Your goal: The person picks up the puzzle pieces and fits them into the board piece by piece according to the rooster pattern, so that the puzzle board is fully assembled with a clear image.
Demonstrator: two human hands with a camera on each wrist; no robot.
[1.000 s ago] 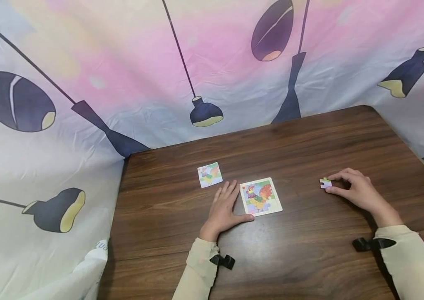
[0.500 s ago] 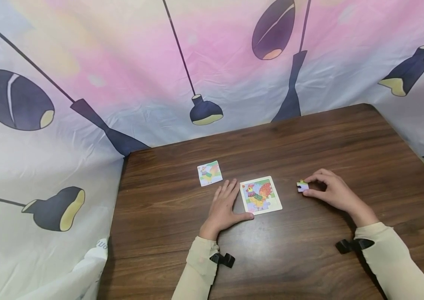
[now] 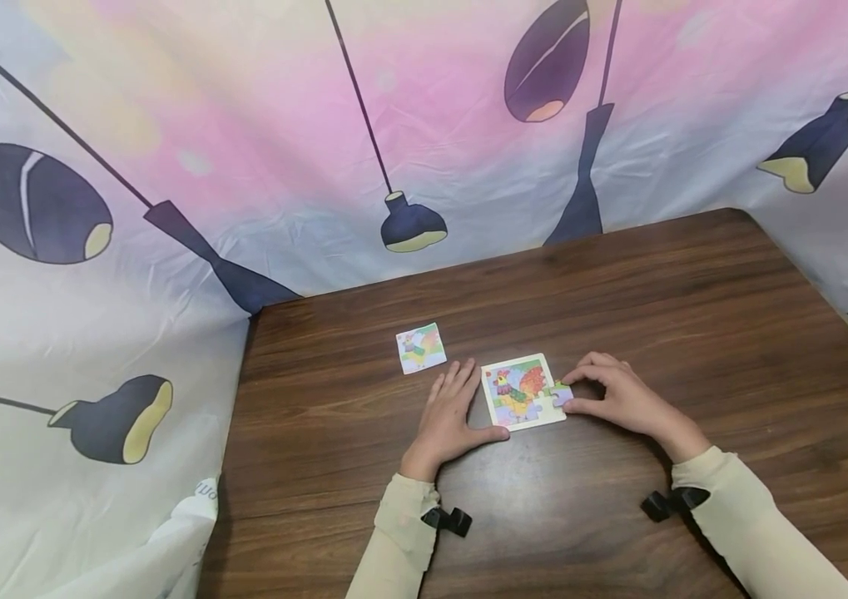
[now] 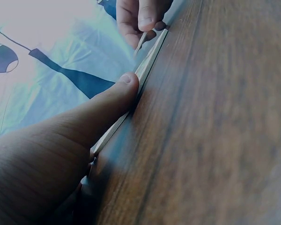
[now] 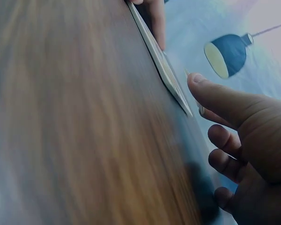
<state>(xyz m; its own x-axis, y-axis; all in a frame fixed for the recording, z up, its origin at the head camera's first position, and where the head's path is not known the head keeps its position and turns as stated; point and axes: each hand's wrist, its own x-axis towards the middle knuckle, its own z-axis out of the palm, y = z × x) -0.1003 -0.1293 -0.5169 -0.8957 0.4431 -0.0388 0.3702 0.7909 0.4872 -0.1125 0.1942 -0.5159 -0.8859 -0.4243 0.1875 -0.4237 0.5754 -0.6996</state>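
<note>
A square puzzle tray (image 3: 512, 428) with a rooster picture lies on the table, its lower right corner bare of pieces. My left hand (image 3: 448, 424) rests along its left side, fingers extended and thumb at the near edge. Between thumb and fingers my right hand (image 3: 629, 401) pinches a lilac and green puzzle piece (image 3: 562, 394) over the tray's right edge. The right wrist view shows the piece tilted just above the tray (image 5: 165, 75); my right thumb covers most of it. In the left wrist view the left thumb (image 4: 124, 84) touches the tray's side.
A small picture card (image 3: 420, 349) with the same rooster lies beyond my left fingertips. The brown wooden table (image 3: 364, 466) meets a printed cloth (image 3: 304, 150) with lamp drawings at its back and left side. Black straps circle both sleeves.
My right hand has moved left across the table with the puzzle piece, from well to the right of the tray to over its right edge. The left hand stays in place.
</note>
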